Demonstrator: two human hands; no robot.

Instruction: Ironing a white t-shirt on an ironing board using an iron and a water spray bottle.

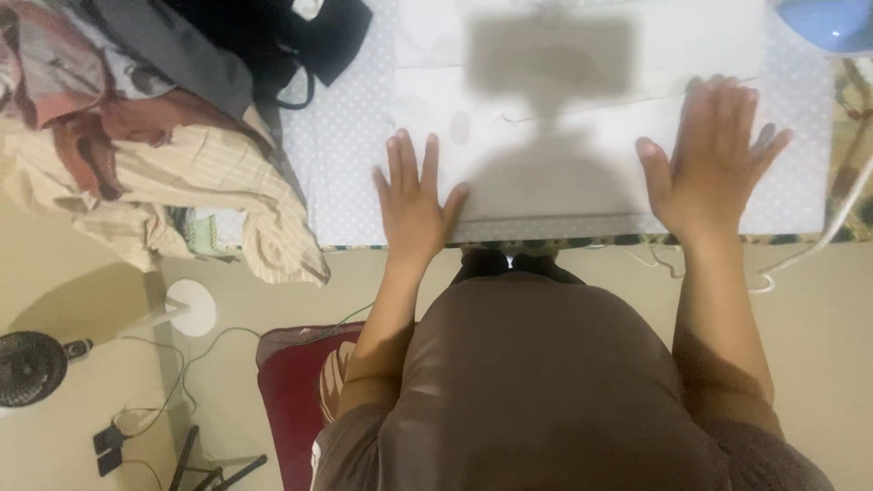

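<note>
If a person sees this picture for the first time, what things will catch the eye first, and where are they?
First come the two open hands, the left hand and the right hand, pressed flat on a white cloth spread over a dotted surface at the top centre. Next is the heap of crumpled clothes at the upper left, hanging over the surface's edge. A dark shadow of the head falls on the cloth between the hands.

White cloth (564,118) lies flat on dotted board, near edge under my left hand (414,205), right hand (714,164) pressing its right part.
</note>
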